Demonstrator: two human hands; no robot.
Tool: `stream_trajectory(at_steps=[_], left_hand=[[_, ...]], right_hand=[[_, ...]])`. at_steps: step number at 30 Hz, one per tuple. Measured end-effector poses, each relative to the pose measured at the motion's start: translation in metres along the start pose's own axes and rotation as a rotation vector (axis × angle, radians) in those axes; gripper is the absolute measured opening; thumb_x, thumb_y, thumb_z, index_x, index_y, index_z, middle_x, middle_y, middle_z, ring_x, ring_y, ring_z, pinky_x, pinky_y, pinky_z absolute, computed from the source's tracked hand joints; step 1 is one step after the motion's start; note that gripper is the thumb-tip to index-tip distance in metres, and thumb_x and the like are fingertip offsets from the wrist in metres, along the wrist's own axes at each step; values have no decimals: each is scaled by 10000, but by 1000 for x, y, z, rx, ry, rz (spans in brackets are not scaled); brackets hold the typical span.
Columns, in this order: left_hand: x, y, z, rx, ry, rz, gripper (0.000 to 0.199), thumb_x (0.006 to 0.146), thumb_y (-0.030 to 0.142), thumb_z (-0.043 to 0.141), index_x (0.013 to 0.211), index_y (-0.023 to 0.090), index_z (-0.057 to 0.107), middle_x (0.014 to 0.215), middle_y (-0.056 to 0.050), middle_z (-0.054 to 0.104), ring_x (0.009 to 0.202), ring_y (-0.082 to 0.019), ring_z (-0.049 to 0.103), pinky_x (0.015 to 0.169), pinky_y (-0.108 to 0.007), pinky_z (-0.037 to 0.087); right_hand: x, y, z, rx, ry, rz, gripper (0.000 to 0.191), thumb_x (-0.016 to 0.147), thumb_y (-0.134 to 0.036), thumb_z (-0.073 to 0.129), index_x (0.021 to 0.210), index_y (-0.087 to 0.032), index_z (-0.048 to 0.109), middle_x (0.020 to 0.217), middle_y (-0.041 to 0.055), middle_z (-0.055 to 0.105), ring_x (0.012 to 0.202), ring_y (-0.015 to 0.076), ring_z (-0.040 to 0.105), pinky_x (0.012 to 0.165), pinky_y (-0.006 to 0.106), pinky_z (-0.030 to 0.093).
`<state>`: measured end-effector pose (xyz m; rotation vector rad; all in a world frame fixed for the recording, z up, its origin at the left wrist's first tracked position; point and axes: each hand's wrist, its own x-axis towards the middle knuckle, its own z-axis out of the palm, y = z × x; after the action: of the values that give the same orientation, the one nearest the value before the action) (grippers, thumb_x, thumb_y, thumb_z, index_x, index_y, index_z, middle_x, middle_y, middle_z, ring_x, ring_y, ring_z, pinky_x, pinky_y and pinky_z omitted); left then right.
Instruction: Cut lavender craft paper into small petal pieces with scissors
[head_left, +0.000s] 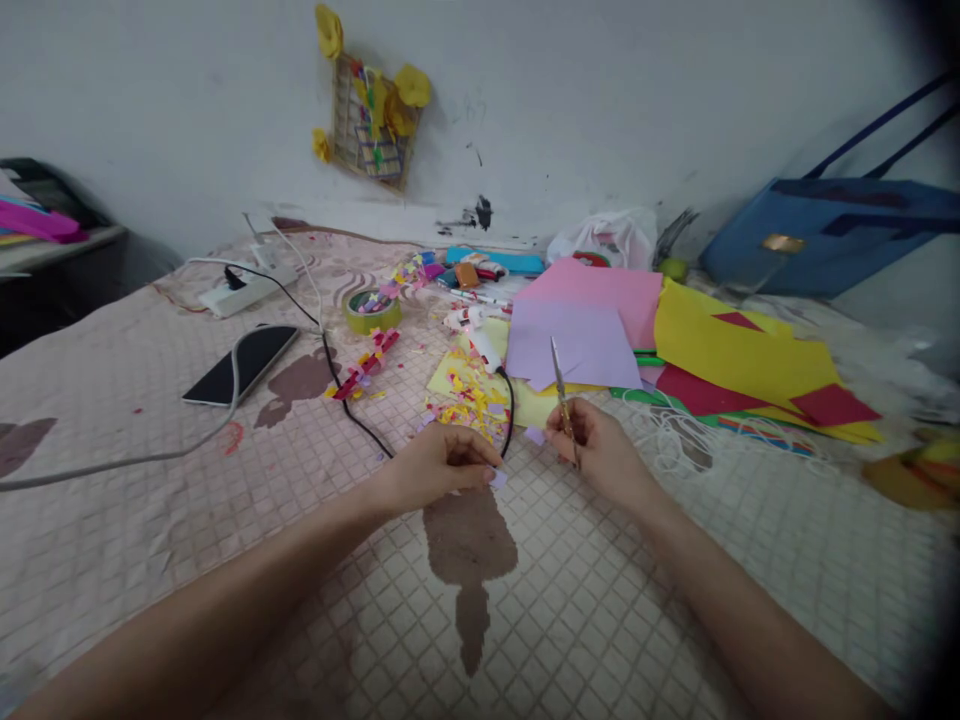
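Near the middle of the patterned cloth, my left hand (pixel 448 465) pinches a small lilac paper piece (pixel 499 479) between thumb and fingertips. To its right, my right hand (pixel 596 445) is closed around scissors (pixel 561 385), whose blades point up and away from me and look together. Another lilac scrap (pixel 535 435) lies just left of my right hand. Beyond my left hand, a heap of small yellow, pink and lilac paper cuttings (pixel 472 395) rests on pale yellow paper. A white glue gun (pixel 484 348) lies at the back of this heap, its black cord running toward my left hand.
Lilac paper (pixel 570 345), pink paper (pixel 600 295) and yellow paper (pixel 735 350) lie at the back right, by a tangled white cord (pixel 675 440). Leftward are a tape roll (pixel 373 313), a decorated red strip (pixel 367 365), a phone (pixel 241 366) and a power strip (pixel 247 290).
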<state>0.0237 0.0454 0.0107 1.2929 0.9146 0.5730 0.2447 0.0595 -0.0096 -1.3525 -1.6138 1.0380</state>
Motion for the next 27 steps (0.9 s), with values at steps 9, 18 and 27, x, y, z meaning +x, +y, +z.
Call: stream_trajectory(at_steps=[9,18,27], left_hand=[[1,1,1,-87,143,-14,187,667,239,683,755,99,597,593,-4,617,528,-70,544,529,-193,443],[-1,1,8,-71,124,25,260,661,332,686,711,114,554,577,6,598,514,-71,543,527,-190,435],[-2,1,9,-7,73,-28,303,735,411,604,718,112,555,611,-22,623,508,-82,568,502,-188,439]], right_hand=[[-5,-11,2,63,208,-32,241,731,-398,600,818,-199,496,653,-20,530,489,110,458,462,244,360],[-28,-31,40,306,-112,32,214,714,-340,628,771,-198,477,628,-54,454,507,88,411,465,217,346],[-28,-32,36,331,-109,59,189,715,-308,614,761,-195,470,633,-46,456,512,90,420,469,222,368]])
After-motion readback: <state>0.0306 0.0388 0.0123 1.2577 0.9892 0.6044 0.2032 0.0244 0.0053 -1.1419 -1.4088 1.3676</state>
